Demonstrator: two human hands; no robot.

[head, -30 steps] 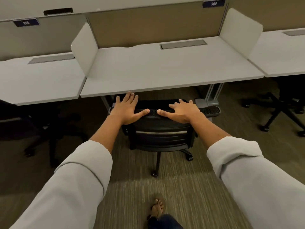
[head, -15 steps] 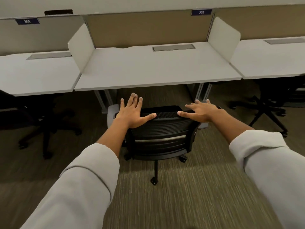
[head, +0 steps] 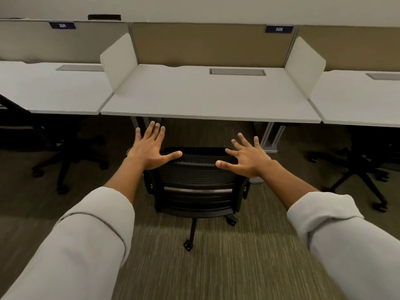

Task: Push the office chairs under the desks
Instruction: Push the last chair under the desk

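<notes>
Both hands are spread flat with fingers splayed, gripping nothing. The left hand [head: 149, 151] hovers over the left top corner of the black mesh-backed office chair [head: 198, 182], thumb reaching along its top edge; the right hand [head: 249, 158] is over the right corner, whether touching cannot be told. Just beyond the fingertips lies the front edge of the pale grey worktop [head: 207, 94], the chair's back short of it on the striped olive carpet [head: 216, 267].
</notes>
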